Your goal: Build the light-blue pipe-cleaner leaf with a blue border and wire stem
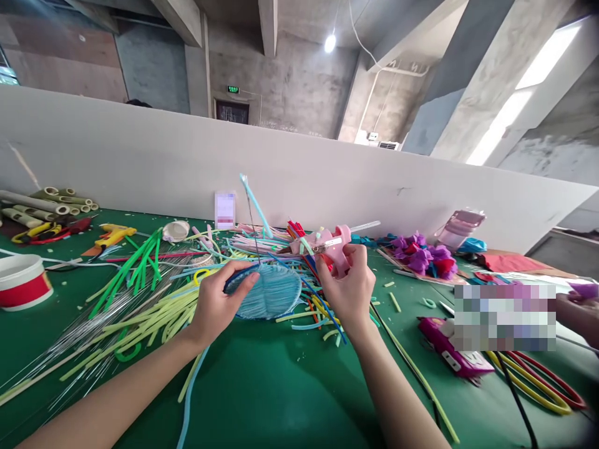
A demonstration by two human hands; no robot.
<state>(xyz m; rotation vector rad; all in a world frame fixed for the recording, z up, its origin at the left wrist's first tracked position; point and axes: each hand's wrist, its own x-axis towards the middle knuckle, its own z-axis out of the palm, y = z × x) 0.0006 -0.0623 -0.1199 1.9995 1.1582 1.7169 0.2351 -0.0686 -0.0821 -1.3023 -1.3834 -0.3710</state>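
My left hand (pixel 218 305) pinches the left edge of a flat oval piece (pixel 274 290) covered in light blue fuzzy strands, holding it up over the table. A thin stem with a bent light blue pipe cleaner (pixel 256 207) at its top rises from near my left fingertips; where it is fixed I cannot tell. In my right hand (pixel 350 290) is a pink hot glue gun (pixel 337 244), its nozzle pointing left, just above the oval's upper edge. A clear glue stick (pixel 365 226) sticks out behind the gun. My fingers partly hide its handle.
Yellow-green pipe cleaners (pixel 154 318) and thin wires spread at left, near a yellow glue gun (pixel 113 236), bamboo tubes (pixel 60 202) and a red-white cup (pixel 23 284). Purple flowers (pixel 423 255), a magenta box (pixel 452 349) and another person's hand (pixel 578 315) are at right. A white partition (pixel 140 156) stands behind.
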